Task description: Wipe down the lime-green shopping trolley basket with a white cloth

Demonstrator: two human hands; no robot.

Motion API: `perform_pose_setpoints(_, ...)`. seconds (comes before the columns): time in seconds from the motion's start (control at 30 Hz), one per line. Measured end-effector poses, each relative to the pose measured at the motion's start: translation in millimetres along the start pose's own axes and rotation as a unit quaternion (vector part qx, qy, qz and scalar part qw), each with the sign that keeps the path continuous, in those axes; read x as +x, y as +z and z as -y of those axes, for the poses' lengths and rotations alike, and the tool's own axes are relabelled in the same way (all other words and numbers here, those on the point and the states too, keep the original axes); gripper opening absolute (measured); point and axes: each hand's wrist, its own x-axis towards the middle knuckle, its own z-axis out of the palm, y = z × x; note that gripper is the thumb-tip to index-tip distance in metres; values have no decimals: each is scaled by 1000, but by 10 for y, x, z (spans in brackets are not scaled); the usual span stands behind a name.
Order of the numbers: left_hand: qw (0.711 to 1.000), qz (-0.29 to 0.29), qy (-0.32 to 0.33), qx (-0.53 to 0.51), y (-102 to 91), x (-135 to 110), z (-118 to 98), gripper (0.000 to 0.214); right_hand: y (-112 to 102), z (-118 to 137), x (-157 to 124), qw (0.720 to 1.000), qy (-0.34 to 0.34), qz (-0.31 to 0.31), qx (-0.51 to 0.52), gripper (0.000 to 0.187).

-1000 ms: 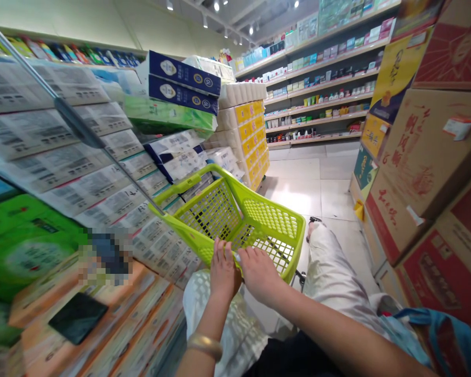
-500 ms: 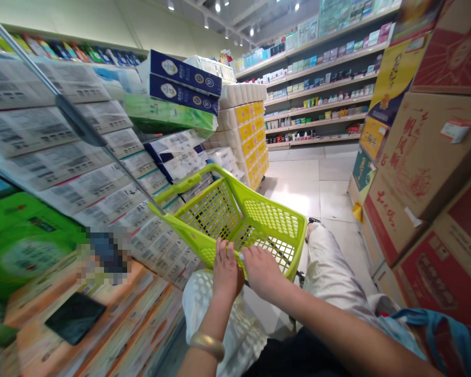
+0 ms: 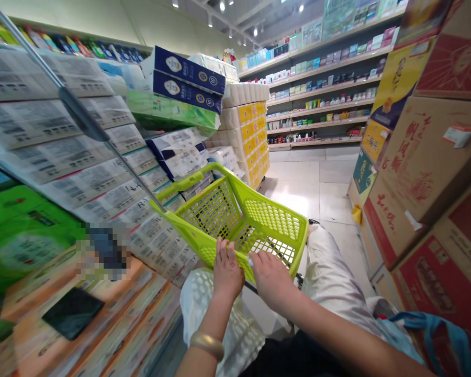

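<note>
A lime-green shopping basket (image 3: 277, 217) with lattice sides stands tilted in my view, and nothing shows inside it. Over its near rim lie the fingers of my left hand (image 3: 228, 269), closed on the edge, with a gold bangle on that wrist. Just to the right, my right hand (image 3: 272, 277) has its fingers curled at the same rim. A small white bit shows at its fingertips, too small to name. Both thumbs are mostly hidden. A long metal pull handle (image 3: 78, 112) with a grey grip runs from the basket's left corner to the upper left.
Stacked tissue packs (image 3: 102, 157) rise on the left. A black tablet-like object (image 3: 73, 313) lies on orange boxes (image 3: 118, 319) at lower left. Red and brown cartons (image 3: 424, 152) line the right. Tiled floor (image 3: 298, 180) leads to stocked shelves (image 3: 317, 94). My pale-trousered leg (image 3: 333, 267) is beside the basket.
My right hand has slid slightly right along the rim, widening the gap between my hands. My left hand stays in place. The camera view has shifted slightly.
</note>
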Motion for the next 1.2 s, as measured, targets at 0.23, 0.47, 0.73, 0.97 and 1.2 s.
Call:
perform_pose_setpoints(0.23, 1000, -6, 7, 16, 44, -1, 100, 62, -8, 84, 123, 1000, -18, -2, 1, 27)
perform_pose_setpoints(0.47, 1000, 13, 18, 2, 17, 70, 185, 69, 71, -112, -87, 999, -16, -30, -1, 27)
perform_pose_setpoints(0.73, 999, 34, 10, 2, 58, 174, 163, 67, 119, -293, -82, 998, -24, -58, 8, 28)
perform_pose_setpoints(0.97, 999, 26, -20, -37, 115, 169, -41, 67, 185, -462, -209, 994, -43, -95, 19, 33)
perform_pose_setpoints(1.2, 996, 29, -31, -81, 138, 95, -230, 69, 208, -592, -382, 981, -67, -181, 29, 32)
